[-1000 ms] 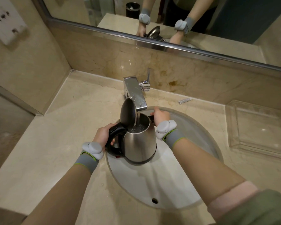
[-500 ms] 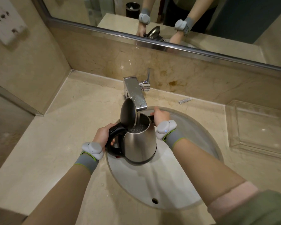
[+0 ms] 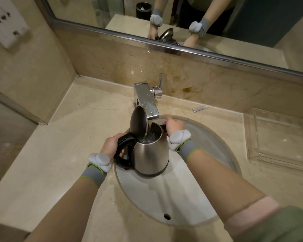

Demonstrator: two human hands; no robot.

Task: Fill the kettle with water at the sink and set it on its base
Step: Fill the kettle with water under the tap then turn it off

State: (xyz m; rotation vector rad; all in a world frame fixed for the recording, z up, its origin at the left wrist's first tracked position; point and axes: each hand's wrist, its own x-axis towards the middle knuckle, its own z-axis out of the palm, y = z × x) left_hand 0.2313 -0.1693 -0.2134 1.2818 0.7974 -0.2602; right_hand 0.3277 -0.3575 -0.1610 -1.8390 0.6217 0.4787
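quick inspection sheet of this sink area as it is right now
surface: marble countertop around a round white sink; some droplets by the basin's near rim.
job's things: steel kettle held over the basin, lid open, water running in from the faucet; base not seen.
clutter: small tube at the back, clear tray on the right.
grippers: left hand wrapped on the kettle's black handle; right hand at the spout side of the kettle.
cables: nothing seen.
surroundings: mirror above, wall socket plate on the left.
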